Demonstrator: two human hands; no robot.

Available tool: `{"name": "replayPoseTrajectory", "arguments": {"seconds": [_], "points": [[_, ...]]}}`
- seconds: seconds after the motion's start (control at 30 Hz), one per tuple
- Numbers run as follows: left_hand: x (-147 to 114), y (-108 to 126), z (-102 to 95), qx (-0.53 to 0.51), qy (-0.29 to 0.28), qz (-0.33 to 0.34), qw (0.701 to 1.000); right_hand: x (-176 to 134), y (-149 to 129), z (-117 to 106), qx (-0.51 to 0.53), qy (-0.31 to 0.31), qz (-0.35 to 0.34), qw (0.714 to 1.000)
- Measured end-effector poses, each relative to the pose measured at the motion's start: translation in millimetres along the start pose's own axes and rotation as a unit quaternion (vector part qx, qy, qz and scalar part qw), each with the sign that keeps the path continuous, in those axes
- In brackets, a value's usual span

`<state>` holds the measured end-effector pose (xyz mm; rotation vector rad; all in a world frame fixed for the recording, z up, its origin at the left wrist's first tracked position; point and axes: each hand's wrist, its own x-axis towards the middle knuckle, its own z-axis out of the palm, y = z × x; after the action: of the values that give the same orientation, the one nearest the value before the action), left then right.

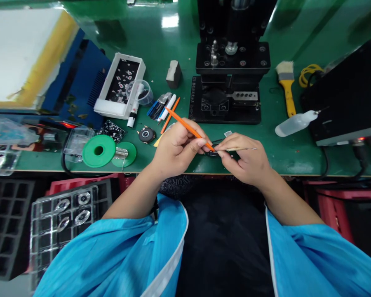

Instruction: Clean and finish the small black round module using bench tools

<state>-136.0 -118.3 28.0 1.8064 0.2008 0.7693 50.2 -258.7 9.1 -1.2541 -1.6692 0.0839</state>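
1. Clearly, the left hand [176,150] is holding an orange stick [188,128] like a pen; its fingers [194,144] are closed tightly around the lower part of the stick.
2. The long axis of the stick is running from about 10 o'clock down to 4 o'clock, and its tip is pointing at a small dark part [212,153] that is lying between the two hands.
3. The right hand [245,159] is pinching this small dark part at its right side; thumb and forefinger are pressed together on it, and a thin pale stick [245,149] is also sticking out from these fingers toward 3 o'clock.
4. The small dark part is sitting at about 4 o'clock from the left fingertips, touching or almost touching the orange tip; I cannot tell which. Both hands are equally near to it.
5. The part is looking black, flat and very small, and it is mostly hidden by the fingers, so its exact shape is not clear. It is being held just above the green tabletop [284,156], near the front edge.
6. At 12 o'clock from the hands, a black press fixture [228,82] is standing, well apart from them.
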Motion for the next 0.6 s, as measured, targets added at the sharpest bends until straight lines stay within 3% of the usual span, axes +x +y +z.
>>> {"name": "replayPoseTrajectory", "arguments": {"seconds": [0.23, 0.43, 0.6], "points": [[1, 2, -3.7, 0.025, -0.019, 0.026, 0.999, -1, 0, 1, -0.001, -0.002, -0.003, 1.000], [3, 5, -9.2, 0.049, -0.046, 0.000, 0.998, -1, 0, 1, -0.004, -0.005, 0.000, 1.000], [16, 16, -14.5, 0.062, -0.104, -0.047, 0.991, -1, 0, 2, -0.007, -0.001, 0.004, 1.000]]}}
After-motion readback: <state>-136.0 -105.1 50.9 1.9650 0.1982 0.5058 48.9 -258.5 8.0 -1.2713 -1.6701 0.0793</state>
